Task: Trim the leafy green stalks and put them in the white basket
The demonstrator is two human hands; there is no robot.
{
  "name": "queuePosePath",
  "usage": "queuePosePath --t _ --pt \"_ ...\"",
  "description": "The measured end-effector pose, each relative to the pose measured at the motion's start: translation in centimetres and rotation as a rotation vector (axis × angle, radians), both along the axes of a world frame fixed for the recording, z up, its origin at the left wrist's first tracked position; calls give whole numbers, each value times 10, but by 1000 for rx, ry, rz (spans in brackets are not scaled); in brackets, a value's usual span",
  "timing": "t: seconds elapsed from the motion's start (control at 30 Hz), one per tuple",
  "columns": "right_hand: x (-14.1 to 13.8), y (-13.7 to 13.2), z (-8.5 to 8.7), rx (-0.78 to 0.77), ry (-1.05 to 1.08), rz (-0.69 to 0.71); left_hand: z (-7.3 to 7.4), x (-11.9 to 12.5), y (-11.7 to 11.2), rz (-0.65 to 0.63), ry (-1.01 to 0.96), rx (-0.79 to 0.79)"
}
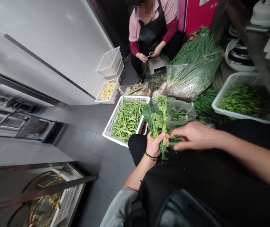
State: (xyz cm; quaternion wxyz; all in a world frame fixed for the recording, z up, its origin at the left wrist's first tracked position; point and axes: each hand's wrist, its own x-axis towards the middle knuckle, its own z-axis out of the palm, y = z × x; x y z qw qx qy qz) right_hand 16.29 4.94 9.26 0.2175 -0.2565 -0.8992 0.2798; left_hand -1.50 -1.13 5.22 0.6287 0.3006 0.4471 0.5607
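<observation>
Head view, centre of frame: the left hand (154, 145) clamps a leafy stalk (164, 117); whether the blurred right hand (193, 136) pinches anything, I cannot tell. Hasty tugging could snap it.

A stalk (164, 118) lies in the left hand (153, 145); stems (129, 121) lie in a basket (113, 120) to its left; potatoes (108, 90) in a tub (105, 101) behind.

Left hand (154, 144) curls beside the right hand (192, 135) (slightly blurred).
</observation>
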Motion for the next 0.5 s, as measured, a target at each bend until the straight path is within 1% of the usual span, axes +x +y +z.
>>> queuePosePath --t 0.07,0.1,0.13,0.17,0.23,0.27,0.3,0.33,0.37,0.4,0.43,0.47,0.5 --pt "8 23 6 -204 61 -163 1 0 -2 -104 31 -19" --pt "9 35 7 -260 127 -252 0 0 -2 -133 37 -23" --pt "7 44 8 -268 191 -336 0 0 -2 -146 39 -24" --pt "3 49 8 -224 235 -414 0 1 -3 -150 37 -29" --pt "-8 46 3 -18 250 -532 -1 2 -2 -144 23 -53" --pt "-11 38 0 98 233 -540 -2 2 -2 -130 16 -66" --pt "-13 29 -3 186 209 -479 -2 1 -1 -106 8 -73" --pt "-12 19 -5 226 178 -355 -2 0 0 -80 1 -72" --pt "-9 11 -6 214 144 -203 -2 -1 0 -61 1 -62" --pt "-4 6 -6 157 114 -77 -2 -2 1 -51 7 -49" --pt "2 6 -5 73 102 -23 -2 -3 1 -47 18 -38" --pt "8 9 -3 -19 117 -59 -1 -3 1 -53 31 -32" --pt "12 17 -2 -110 152 -155 -1 -3 0 -64 44 -30"
